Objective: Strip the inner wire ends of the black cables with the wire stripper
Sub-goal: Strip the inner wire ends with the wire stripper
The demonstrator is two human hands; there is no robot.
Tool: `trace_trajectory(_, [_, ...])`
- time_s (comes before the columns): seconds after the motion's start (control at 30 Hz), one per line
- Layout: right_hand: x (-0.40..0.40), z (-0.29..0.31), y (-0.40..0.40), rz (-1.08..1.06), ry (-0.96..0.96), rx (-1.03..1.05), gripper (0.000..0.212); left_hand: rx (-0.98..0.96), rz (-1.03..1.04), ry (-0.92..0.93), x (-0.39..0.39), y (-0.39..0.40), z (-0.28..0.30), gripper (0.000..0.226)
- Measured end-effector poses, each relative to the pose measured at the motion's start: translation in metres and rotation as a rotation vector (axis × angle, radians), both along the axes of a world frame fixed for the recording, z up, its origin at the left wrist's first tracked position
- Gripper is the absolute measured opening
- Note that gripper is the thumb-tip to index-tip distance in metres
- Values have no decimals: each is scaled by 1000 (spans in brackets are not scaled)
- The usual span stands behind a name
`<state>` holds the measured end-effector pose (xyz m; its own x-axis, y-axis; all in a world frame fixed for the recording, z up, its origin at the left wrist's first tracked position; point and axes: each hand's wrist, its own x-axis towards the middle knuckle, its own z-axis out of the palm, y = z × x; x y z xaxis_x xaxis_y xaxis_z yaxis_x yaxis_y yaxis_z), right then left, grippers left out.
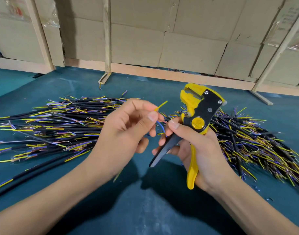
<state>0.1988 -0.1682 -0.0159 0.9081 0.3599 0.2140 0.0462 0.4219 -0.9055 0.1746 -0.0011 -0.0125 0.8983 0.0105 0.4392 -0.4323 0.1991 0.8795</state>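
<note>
Now the thin yellow inner wire [162, 105] is poking up and to the right out of the left hand [128, 126], pinched between thumb and forefinger, with a thin blue inner wire [161, 126] curling down just below the thumb. The black cable these belong to is hidden inside the fist, so I cannot say how it is lying there.

Just to the right, the yellow-and-black wire stripper [198, 116] is standing head-up in the right hand [201, 146], fingers wrapping round its yellow handle, the black handle [164, 151] splaying down-left; the tool's mouth is sitting above the yellow wire's tip and apart from it.

The risk, as I judge it: the yellow end is short and springy, so it could slip past the blades or go in too deep, and a squeeze would then nick the strands or bite off too much insulation. The blue wire is hanging close enough to stray in alongside.

Both forearms are reaching in from the bottom corners, the hands nearly meeting.

Behind them, one heap of black cables with yellow and blue ends [48, 126] is spreading left, another heap [257, 138] right, over the teal mat [145, 209].
</note>
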Motion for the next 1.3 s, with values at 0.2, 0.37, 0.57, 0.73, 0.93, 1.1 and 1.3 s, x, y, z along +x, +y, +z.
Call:
trace_trajectory(0.2, [-2,1,1,-67,20,-107,15,113,321,-120,9,18,11,4])
trace_trajectory(0.37, [-17,2,6,291,155,-138,17,183,420,-210,5,24,18,8])
trace_trajectory(0.57, [-22,3,10,302,179,-142,19,195,418,-233,1,18,17,12])
trace_trajectory(0.73, [-21,1,10,307,187,-153,19,194,388,-240,0,14,14,10])
trace_trajectory(0.93, [-21,4,9,317,184,-114,21,236,439,-246,1,16,12,14])
trace_trajectory(1.1, [-23,5,9,338,175,-122,19,248,435,-270,1,15,10,12])
trace_trajectory(1.3, [-23,5,9,341,178,-95,19,234,413,-294,2,14,10,13])
